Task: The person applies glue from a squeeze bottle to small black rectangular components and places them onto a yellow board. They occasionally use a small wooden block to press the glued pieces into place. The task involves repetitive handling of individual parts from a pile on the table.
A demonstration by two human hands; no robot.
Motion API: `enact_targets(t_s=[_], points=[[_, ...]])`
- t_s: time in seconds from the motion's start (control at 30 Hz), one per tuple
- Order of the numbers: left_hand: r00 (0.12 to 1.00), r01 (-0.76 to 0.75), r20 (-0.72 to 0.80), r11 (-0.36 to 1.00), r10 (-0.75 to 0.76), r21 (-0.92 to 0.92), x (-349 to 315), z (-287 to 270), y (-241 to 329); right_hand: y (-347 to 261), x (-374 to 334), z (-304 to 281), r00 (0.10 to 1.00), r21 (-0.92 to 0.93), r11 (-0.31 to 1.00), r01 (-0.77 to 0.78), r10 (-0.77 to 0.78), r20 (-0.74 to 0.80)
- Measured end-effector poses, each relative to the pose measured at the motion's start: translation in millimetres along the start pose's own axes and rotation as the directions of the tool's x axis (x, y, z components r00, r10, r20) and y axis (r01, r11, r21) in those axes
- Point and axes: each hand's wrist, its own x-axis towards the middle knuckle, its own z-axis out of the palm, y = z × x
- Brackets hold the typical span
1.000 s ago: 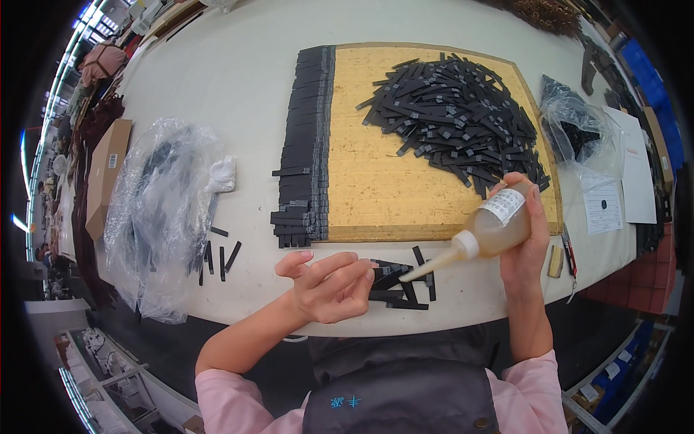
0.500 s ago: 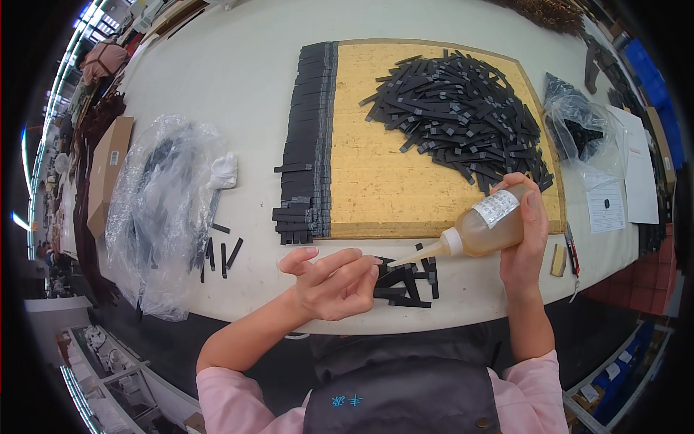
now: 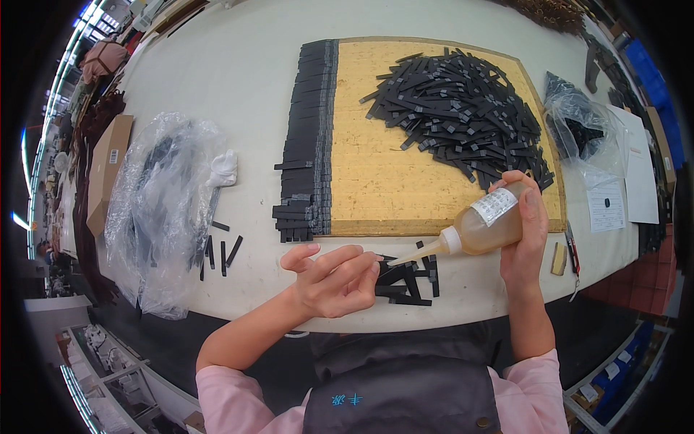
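My right hand [image 3: 526,235] is wrapped round a squeeze bottle [image 3: 486,220] of amber liquid with a pale label. The bottle is tilted, its long thin nozzle pointing left and down at the fingertips of my left hand [image 3: 336,281]. Thumb and fingers of that hand are pinched on what looks like a small black strip [image 3: 385,259], mostly hidden by them. Loose black strips [image 3: 408,286] lie on the table just right of the left hand. Beyond, a yellow board [image 3: 383,195] bears a big heap of black strips [image 3: 463,108] and an overlapping row of strips [image 3: 307,116] along its left edge.
A clear plastic bag [image 3: 163,217] with dark contents lies at the left beside a brown cardboard box [image 3: 108,173] and a crumpled white piece [image 3: 223,168]. Several stray strips lie nearby. Rightward are a cutter [image 3: 572,253], a tan block [image 3: 559,258], another bag [image 3: 589,130] and paper sheets [image 3: 632,173].
The nozzle tip has drawn slightly rightward from my left fingertips. Both hands keep nearly the same place and grip.
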Motion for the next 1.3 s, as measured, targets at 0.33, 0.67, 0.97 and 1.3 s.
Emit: enact_targets(t_s=[0.33,0.67,0.97,1.3], points=[[0.999,-0.023,0.033,1.000,0.023,-0.012,-5,-1,-3,0,0,3,1.000,-0.015,1.000,0.013,-0.013,-0.011],[1.000,0.026,0.017,1.000,-0.026,-0.003,0,0,-1,-2,2,-8,0.986,0.092,0.991,-0.095,0.081,0.144],[1.000,0.006,0.015,1.000,-0.006,0.007,0,-1,0,5,-3,-6,0.994,0.018,0.994,0.105,-0.105,-0.030],[1.000,-0.003,0.025,1.000,0.002,0.017,0,-1,0,4,-3,-3,0.998,-0.016,0.998,0.067,-0.067,-0.019]])
